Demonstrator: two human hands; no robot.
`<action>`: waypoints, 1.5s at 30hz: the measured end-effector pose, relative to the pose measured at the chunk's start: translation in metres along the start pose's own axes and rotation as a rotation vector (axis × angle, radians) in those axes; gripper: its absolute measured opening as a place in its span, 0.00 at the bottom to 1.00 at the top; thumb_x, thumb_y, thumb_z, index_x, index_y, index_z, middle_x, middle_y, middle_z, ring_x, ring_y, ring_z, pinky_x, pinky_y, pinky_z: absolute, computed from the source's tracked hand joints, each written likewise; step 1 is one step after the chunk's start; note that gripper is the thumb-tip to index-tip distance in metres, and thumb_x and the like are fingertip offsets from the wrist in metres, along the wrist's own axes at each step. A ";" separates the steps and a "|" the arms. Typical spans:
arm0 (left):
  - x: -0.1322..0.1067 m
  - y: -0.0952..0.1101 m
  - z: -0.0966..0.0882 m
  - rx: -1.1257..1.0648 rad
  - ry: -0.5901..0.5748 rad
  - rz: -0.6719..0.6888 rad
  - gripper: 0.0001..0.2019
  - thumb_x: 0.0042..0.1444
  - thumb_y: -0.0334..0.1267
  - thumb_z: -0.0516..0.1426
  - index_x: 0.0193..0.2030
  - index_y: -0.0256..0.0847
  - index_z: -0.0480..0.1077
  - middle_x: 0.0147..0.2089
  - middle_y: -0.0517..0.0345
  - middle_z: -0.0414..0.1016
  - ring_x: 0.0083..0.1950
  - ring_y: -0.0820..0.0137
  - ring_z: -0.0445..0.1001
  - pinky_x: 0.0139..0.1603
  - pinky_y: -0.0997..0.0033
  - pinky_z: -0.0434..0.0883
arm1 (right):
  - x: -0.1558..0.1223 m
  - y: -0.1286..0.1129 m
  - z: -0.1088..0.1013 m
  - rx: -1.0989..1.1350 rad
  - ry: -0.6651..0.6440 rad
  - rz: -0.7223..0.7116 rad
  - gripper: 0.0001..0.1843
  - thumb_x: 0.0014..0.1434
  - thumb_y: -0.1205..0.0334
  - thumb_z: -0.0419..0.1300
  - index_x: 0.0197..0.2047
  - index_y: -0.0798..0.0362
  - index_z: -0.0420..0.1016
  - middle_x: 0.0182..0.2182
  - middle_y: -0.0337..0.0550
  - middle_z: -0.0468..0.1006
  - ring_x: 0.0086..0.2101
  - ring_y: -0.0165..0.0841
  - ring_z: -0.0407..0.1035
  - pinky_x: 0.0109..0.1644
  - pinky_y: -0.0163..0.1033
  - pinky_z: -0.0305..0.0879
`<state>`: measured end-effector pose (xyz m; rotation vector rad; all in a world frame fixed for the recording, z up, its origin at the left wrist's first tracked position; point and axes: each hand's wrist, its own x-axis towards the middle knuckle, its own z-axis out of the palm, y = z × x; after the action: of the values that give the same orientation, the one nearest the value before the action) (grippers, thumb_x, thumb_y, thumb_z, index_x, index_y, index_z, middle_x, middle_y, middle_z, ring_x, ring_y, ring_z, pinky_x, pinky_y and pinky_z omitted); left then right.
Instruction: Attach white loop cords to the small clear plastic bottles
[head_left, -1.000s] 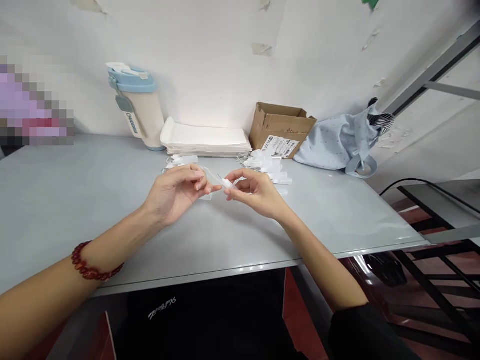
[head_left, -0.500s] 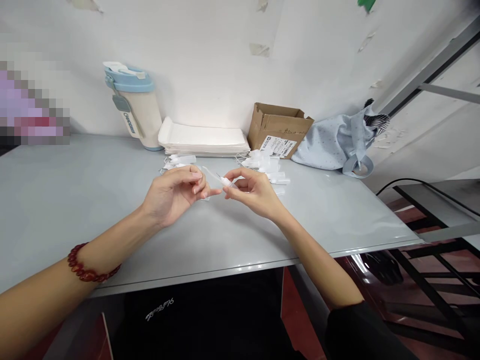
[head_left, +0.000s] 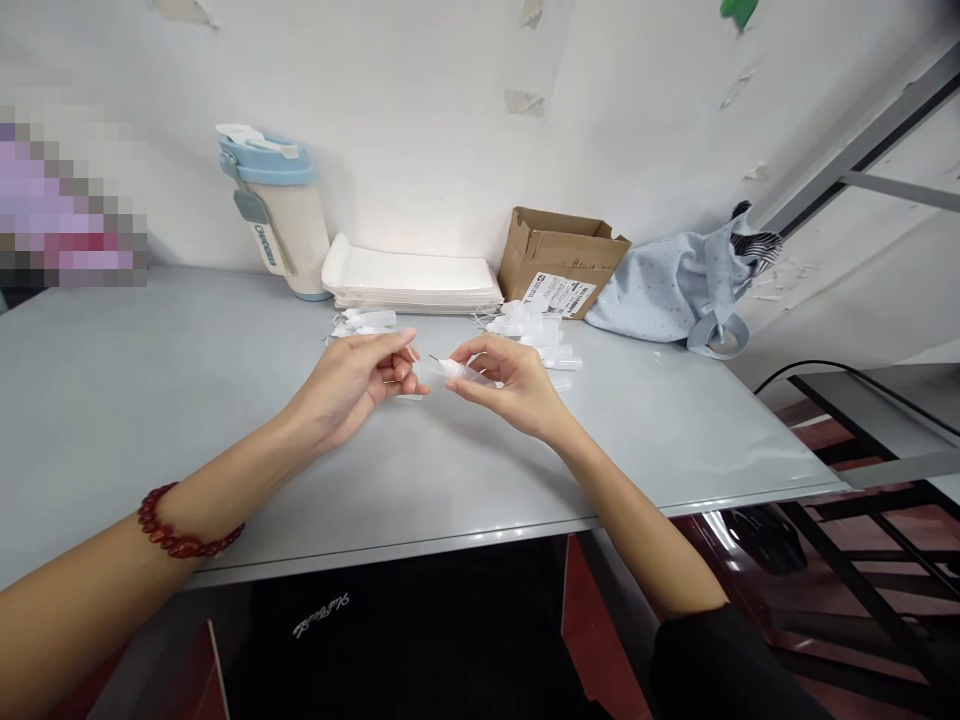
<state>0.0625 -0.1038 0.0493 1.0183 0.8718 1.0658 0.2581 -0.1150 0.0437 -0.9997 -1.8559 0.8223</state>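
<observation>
My right hand (head_left: 510,385) pinches a small translucent needle-tip bottle (head_left: 454,369) between thumb and fingers, its thin dark needle pointing left. Facing it, my left hand (head_left: 364,385) has curled fingers, thumb and forefinger close together; whatever they hold, if anything, is too small and clear to make out. A gap separates the two hands above the table. Behind my right hand lies a pile of similar white bottles (head_left: 525,322). Several more bottles (head_left: 371,320) lie behind my left hand, and a clear piece (head_left: 410,397) shows partly beneath its fingers.
Along the wall stand a blue-lidded cream tumbler (head_left: 289,225), a stack of white trays or sleeves (head_left: 416,280), an open cardboard box (head_left: 559,255) and a light blue cloth bag (head_left: 652,290). The grey table (head_left: 465,490) ends just before my body. A metal frame rises at right.
My left hand has drawn slightly left, away from the bottle, and its thumb has straightened. The clear strip seen between the hands has mostly gone from view. My right hand keeps its grip.
</observation>
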 end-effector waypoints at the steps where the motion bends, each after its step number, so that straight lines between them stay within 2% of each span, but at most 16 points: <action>1: 0.000 0.000 0.000 0.023 0.001 0.010 0.11 0.52 0.41 0.62 0.25 0.35 0.72 0.22 0.63 0.61 0.25 0.75 0.66 0.41 0.61 0.75 | 0.000 0.001 0.000 -0.019 0.003 -0.025 0.09 0.52 0.60 0.66 0.36 0.53 0.73 0.37 0.41 0.76 0.34 0.29 0.70 0.38 0.37 0.69; 9: 0.000 -0.003 -0.003 0.165 0.021 0.058 0.11 0.48 0.43 0.65 0.31 0.35 0.78 0.29 0.57 0.72 0.29 0.72 0.73 0.42 0.64 0.73 | 0.001 0.003 -0.001 -0.128 0.033 -0.129 0.09 0.53 0.60 0.66 0.37 0.52 0.73 0.36 0.41 0.75 0.37 0.31 0.69 0.38 0.37 0.68; 18: 0.000 -0.004 -0.006 0.147 -0.096 0.106 0.12 0.52 0.38 0.64 0.44 0.41 0.79 0.32 0.59 0.72 0.35 0.74 0.70 0.42 0.71 0.71 | 0.002 0.008 -0.003 -0.170 0.096 -0.148 0.10 0.55 0.58 0.65 0.39 0.51 0.73 0.37 0.42 0.75 0.38 0.32 0.69 0.42 0.39 0.68; 26: 0.002 -0.003 -0.006 0.145 -0.060 0.097 0.06 0.49 0.36 0.65 0.34 0.39 0.81 0.32 0.55 0.76 0.30 0.72 0.72 0.39 0.67 0.71 | 0.002 0.008 -0.003 -0.219 0.103 -0.198 0.08 0.55 0.59 0.64 0.39 0.52 0.72 0.36 0.42 0.75 0.37 0.31 0.68 0.40 0.37 0.69; 29: 0.002 -0.001 -0.006 0.125 -0.083 0.121 0.06 0.50 0.36 0.64 0.34 0.38 0.80 0.32 0.54 0.76 0.30 0.72 0.72 0.35 0.69 0.70 | 0.002 0.008 -0.003 -0.249 0.107 -0.217 0.08 0.56 0.59 0.64 0.39 0.52 0.72 0.36 0.42 0.75 0.37 0.32 0.68 0.39 0.37 0.68; 35: 0.002 -0.002 -0.005 0.214 -0.024 0.125 0.08 0.50 0.39 0.64 0.27 0.37 0.77 0.29 0.57 0.72 0.27 0.75 0.70 0.33 0.71 0.69 | 0.001 0.007 -0.002 -0.274 0.097 -0.228 0.10 0.57 0.57 0.63 0.39 0.52 0.73 0.36 0.43 0.75 0.37 0.33 0.69 0.39 0.38 0.67; 40: 0.001 -0.005 -0.003 0.210 -0.082 0.092 0.08 0.50 0.40 0.64 0.29 0.36 0.77 0.30 0.56 0.73 0.28 0.73 0.70 0.33 0.70 0.69 | 0.001 0.008 -0.002 -0.283 0.105 -0.250 0.09 0.57 0.58 0.63 0.39 0.53 0.73 0.36 0.43 0.75 0.38 0.33 0.69 0.40 0.38 0.67; 45: -0.001 -0.006 -0.001 0.186 -0.099 0.073 0.09 0.50 0.40 0.64 0.26 0.36 0.76 0.31 0.56 0.73 0.28 0.74 0.69 0.34 0.70 0.69 | 0.001 0.008 -0.002 -0.283 0.099 -0.246 0.10 0.58 0.55 0.62 0.39 0.52 0.73 0.37 0.43 0.75 0.38 0.33 0.69 0.41 0.39 0.67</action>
<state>0.0629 -0.1050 0.0437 1.2560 0.8700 0.9999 0.2617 -0.1104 0.0385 -0.9391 -1.9952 0.3645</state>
